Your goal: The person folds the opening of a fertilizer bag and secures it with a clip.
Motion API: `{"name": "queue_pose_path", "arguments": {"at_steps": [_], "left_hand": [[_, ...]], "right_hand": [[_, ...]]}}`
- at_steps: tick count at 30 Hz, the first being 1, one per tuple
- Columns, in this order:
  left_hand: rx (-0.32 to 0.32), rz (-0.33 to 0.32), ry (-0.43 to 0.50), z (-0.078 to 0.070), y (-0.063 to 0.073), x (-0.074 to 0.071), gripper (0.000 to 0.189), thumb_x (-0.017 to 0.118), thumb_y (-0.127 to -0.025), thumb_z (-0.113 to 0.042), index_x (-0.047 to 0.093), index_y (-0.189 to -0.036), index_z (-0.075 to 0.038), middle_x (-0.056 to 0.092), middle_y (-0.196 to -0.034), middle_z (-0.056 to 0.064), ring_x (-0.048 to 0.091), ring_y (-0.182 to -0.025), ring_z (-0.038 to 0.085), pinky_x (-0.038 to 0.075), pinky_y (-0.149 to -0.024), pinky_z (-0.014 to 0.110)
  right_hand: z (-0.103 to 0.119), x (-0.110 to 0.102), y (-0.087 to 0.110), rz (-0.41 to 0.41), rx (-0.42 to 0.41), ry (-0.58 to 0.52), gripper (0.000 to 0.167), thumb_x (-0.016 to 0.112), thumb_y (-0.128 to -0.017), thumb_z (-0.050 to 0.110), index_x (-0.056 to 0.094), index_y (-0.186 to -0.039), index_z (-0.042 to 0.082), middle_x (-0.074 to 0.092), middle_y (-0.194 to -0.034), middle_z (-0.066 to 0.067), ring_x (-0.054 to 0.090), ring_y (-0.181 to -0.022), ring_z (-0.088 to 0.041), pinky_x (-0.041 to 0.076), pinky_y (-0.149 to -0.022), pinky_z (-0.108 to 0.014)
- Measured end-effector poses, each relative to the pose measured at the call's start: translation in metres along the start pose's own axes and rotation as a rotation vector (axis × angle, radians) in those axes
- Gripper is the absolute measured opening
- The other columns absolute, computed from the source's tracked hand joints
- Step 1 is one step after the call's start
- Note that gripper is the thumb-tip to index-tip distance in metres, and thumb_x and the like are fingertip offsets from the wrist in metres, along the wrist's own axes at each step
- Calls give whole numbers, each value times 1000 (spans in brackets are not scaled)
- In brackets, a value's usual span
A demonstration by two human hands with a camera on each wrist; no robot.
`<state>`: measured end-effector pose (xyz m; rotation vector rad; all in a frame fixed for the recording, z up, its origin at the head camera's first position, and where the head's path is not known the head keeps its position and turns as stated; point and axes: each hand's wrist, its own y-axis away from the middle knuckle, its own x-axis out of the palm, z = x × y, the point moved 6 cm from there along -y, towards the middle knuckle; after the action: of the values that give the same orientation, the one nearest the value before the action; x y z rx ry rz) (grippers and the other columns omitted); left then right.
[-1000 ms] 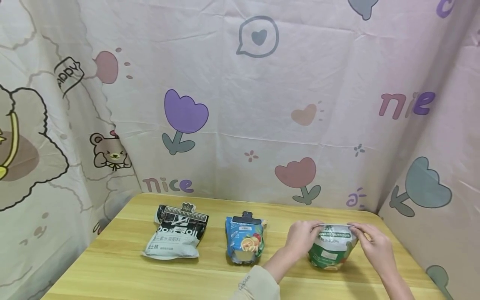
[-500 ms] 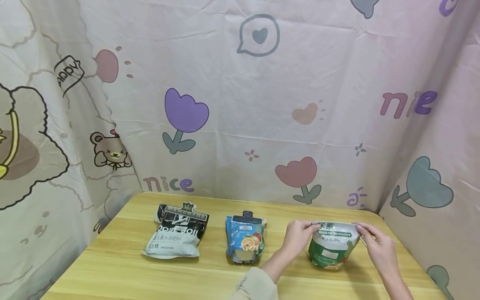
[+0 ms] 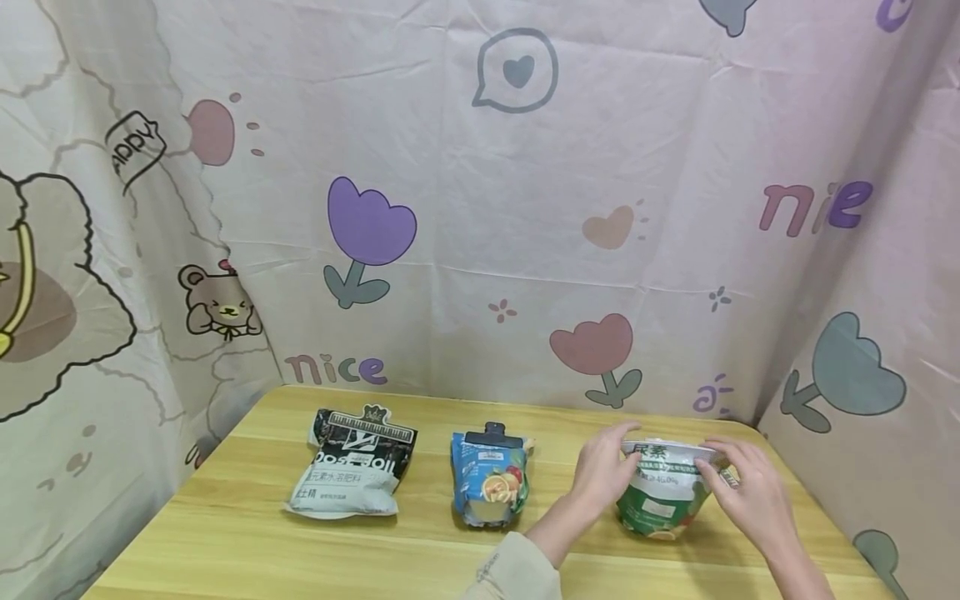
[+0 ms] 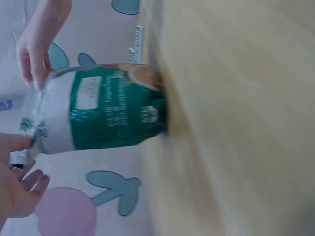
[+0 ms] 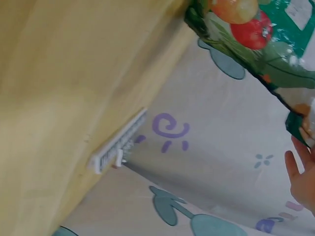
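A green and white plastic pouch (image 3: pixel 660 500) with fruit pictures stands upright on the table. At its upper left corner my left hand (image 3: pixel 603 462) pinches the rim, thumb in front and fingers behind. My right hand (image 3: pixel 750 487) grips the upper right corner in much the same way, its fingertips partly hidden behind the pouch. In the left wrist view, the pouch appears sideways between both hands. A flat clip (image 5: pixel 118 140) lies on the table to the right of the pouch, mostly hidden by my right hand in the head view.
To the left stands a blue fruit-print pouch (image 3: pixel 487 483) closed with a black clip (image 3: pixel 495 437). Farther left lies a black and white bag (image 3: pixel 352 475) with a wide bear-topped clip (image 3: pixel 372 423). A printed curtain (image 3: pixel 450 208) surrounds the wooden table (image 3: pixel 247 542) at the back and sides.
The pouch's top edge was first stretched straight between pinching fingertips. Now both hands have shifted their hold, with fingers reaching behind the rim. The pouch's base stays put.
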<state>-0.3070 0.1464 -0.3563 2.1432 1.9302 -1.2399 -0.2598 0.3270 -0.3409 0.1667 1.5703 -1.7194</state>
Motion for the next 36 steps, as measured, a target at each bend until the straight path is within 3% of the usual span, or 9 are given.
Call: {"name": "queue_pose_path", "arguments": {"at_steps": [3,7,12,15,19,25,31,36], "left_hand": [[124,27,-217,-16,-4,2,32,73,-77,-15,67,-107,-24,62,-107,-14,56,-97,2,43,-79,15],[187,68,-413,-27,-7,6,21,76,-75,-29,72,-95,-30,65,-85,-19,53,-69,-5,35,-53,8],[169,129,-505,-29,-11,7,20,75,-73,-39,72,-92,-32,65,-78,-20,46,-57,-5,29,-46,10],[146,144,-528,-28,-13,8,21,74,-73,-43,72,-93,-34,64,-77,-21,42,-54,-4,28,-45,11],[119,108,-544,-27,-14,7,20,73,-72,-46,72,-89,-37,64,-74,-22,42,-53,-4,27,-44,12],[110,30,-496,-27,-12,7,13,74,-71,-43,73,-82,-38,64,-76,-23,49,-59,-6,27,-47,10],[183,-57,-511,-32,-9,7,8,75,-70,-40,73,-77,-37,64,-73,-23,51,-57,-7,26,-46,9],[189,-67,-526,-33,-7,8,7,75,-70,-40,73,-77,-38,64,-71,-24,49,-55,-7,25,-44,9]], "right_hand": [[7,4,-5,96,-87,-4,33,77,-66,7,64,-96,1,63,-96,-15,54,-91,-35,38,-80,-52],[16,8,-12,211,-135,6,30,79,-65,5,67,-92,5,65,-87,-9,59,-78,-27,44,-68,-47],[19,9,-17,286,-112,41,23,79,-68,9,68,-87,12,62,-77,5,53,-65,-11,43,-53,-32],[19,11,-19,348,-74,53,18,78,-71,12,67,-86,15,62,-76,6,56,-65,-13,44,-53,-34],[23,15,-24,413,-78,61,16,76,-73,15,67,-86,16,64,-77,4,58,-67,-17,46,-56,-39],[23,16,-24,361,-108,46,18,79,-68,11,67,-80,19,62,-76,10,54,-63,-8,41,-52,-27],[18,16,-21,266,-81,9,21,80,-63,10,68,-74,23,62,-72,14,52,-60,-3,38,-48,-23],[16,15,-19,214,-101,8,22,82,-60,10,69,-71,24,63,-70,16,51,-56,0,38,-47,-22]]}}
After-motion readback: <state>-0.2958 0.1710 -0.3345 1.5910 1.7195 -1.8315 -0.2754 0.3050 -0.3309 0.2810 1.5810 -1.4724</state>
